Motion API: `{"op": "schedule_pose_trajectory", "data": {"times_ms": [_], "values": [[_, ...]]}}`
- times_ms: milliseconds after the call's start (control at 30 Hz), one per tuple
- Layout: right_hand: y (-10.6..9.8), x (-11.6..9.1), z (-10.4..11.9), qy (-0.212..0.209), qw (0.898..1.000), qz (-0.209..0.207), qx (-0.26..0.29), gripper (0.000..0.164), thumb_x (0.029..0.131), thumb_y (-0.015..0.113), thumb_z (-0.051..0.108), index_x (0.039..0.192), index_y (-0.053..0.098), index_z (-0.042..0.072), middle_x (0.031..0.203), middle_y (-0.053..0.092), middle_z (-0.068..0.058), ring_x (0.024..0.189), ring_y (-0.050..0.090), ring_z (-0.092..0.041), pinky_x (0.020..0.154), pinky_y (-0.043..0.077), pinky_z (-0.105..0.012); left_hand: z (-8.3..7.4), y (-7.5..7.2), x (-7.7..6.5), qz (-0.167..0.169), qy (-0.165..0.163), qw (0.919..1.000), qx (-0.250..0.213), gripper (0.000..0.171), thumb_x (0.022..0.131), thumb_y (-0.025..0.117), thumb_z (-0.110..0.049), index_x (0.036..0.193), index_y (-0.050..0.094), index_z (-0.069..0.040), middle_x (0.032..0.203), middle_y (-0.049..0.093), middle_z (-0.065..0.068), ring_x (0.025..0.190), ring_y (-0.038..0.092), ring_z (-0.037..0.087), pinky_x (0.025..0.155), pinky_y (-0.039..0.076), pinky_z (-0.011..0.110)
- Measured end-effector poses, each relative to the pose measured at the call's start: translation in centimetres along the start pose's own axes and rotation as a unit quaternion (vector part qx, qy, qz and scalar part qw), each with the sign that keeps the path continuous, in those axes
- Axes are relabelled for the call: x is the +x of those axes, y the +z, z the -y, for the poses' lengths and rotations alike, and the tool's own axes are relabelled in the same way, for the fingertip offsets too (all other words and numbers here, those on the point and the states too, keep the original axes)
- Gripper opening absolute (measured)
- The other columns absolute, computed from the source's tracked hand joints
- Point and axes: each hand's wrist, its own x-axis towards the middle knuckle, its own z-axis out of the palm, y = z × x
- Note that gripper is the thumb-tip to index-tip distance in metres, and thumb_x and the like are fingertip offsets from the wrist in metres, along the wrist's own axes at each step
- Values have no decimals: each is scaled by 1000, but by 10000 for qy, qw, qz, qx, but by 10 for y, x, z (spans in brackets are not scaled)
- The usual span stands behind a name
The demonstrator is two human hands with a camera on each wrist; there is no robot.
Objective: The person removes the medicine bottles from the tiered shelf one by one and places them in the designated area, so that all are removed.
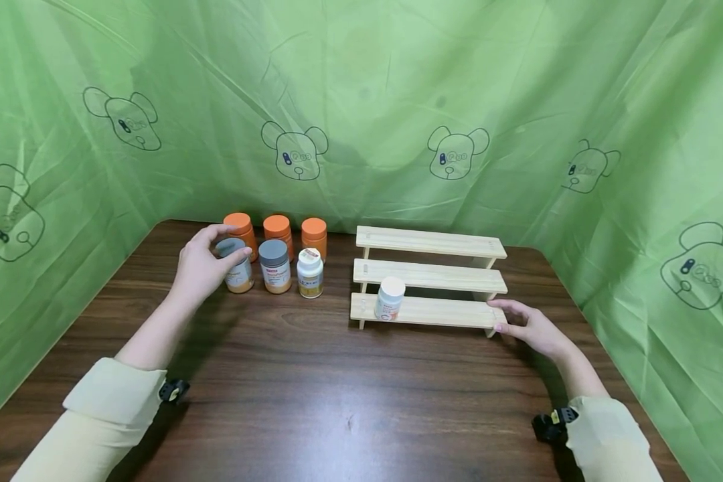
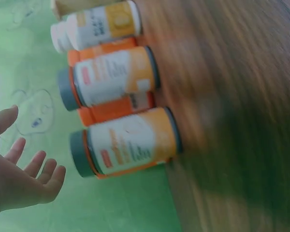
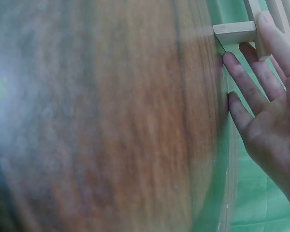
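My left hand [image 1: 203, 262] reaches over a jar with a grey lid [image 1: 238, 276], thumb and fingers spread about the lid. In the left wrist view a gap shows between the fingers [image 2: 46, 170] and that jar's grey lid [image 2: 82, 153]. Beside it stand a second grey-lidded jar [image 1: 276, 274] and a white bottle with a yellow label [image 1: 310, 276]. At the right, my right hand [image 1: 533, 328] holds the end of the lowest step of a three-step wooden rack [image 1: 440, 312] between thumb and fingers. Near that step's left end stands a white bottle [image 1: 389, 301].
Several orange-lidded jars stand behind the grey-lidded ones, one of them an orange jar [image 1: 314, 233] near the rack. Green cloth [image 1: 373, 80] with bear outlines hangs round the back and sides of the dark wooden table [image 1: 337, 402].
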Motion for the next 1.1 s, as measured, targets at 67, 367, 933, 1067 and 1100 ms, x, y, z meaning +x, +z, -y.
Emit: {"op": "schedule_pose_trajectory", "data": {"times_ms": [67,367,933,1067,1100], "values": [[0,0,0,-16,10000,2,27,49,90,65,25,136,50,16,130,55,-12,106,52,1,86,41,-15,-7,1,-1,65,-2,9999,-89,49,83,73,-30,125,58,-9,126,58,13,114,53,31,92,42,49],[0,0,2,-32,10000,-1,77,49,90,65,24,136,50,15,130,55,-13,106,52,1,86,42,-17,-40,9,-4,367,104,9986,-366,49,85,70,-31,128,56,-11,130,55,13,118,50,29,97,42,51],[2,-1,2,-72,9997,34,241,50,90,65,21,136,49,13,129,55,-15,105,54,0,82,45,-17,-94,42,-4,790,428,9909,-1002,55,81,73,-38,130,54,-22,133,53,3,122,46,20,99,39,47],[1,0,2,-98,9997,12,220,50,90,66,21,136,50,14,132,53,-14,107,52,1,84,44,-16,-105,51,-4,968,466,9873,-1168,57,81,73,-40,132,53,-25,134,52,4,121,48,21,98,42,45],[1,0,2,-105,9997,9,216,49,90,66,21,136,50,14,133,52,-14,107,52,2,84,43,-16,-107,53,-4,1026,468,9860,-1226,57,81,73,-40,132,52,-26,135,52,4,120,49,21,96,43,45]]}}
